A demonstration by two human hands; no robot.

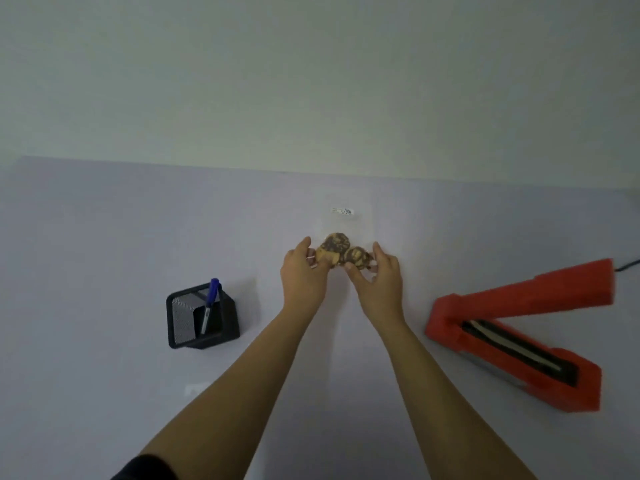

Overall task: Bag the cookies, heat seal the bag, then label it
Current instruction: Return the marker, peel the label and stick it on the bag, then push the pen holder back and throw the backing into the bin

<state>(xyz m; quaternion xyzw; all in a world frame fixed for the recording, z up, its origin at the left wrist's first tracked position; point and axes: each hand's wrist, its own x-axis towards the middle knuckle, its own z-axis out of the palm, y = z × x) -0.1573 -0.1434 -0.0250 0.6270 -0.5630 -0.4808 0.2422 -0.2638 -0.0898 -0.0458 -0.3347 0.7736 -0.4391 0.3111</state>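
Two bare arms reach out over a pale desk [104,254]. In the middle of the picture sit the cookies [341,252], brown and tan and bumpy, close together in a small bunch. A clear bag [346,226] lies there too, very hard to see. Its little white sticker [342,211] shows at 12 o'clock from the cookies. Whether the cookies are inside the bag or only on top of it, I cannot tell.

The left hand [303,275] is at 9 o'clock from the cookies. Its grip is pinched together on the left edge of the bunch, thumb and fingers touching the nearest cookie or the bag around it. The right hand [379,277] is at 3 o'clock from the cookies. Its thumb and fingers are curled around the right side of the bunch, with the fingertips touching it.

At 8 o'clock from the hands, well apart, stands a black mesh pen cup [202,318]. A blue and white pen [210,304] leans inside it.

At 4 o'clock from the hands sits the red heat sealer [519,327]. Its top arm is lifted up, so it stands open like a mouth. A dark cord [628,265] runs off from its far end.
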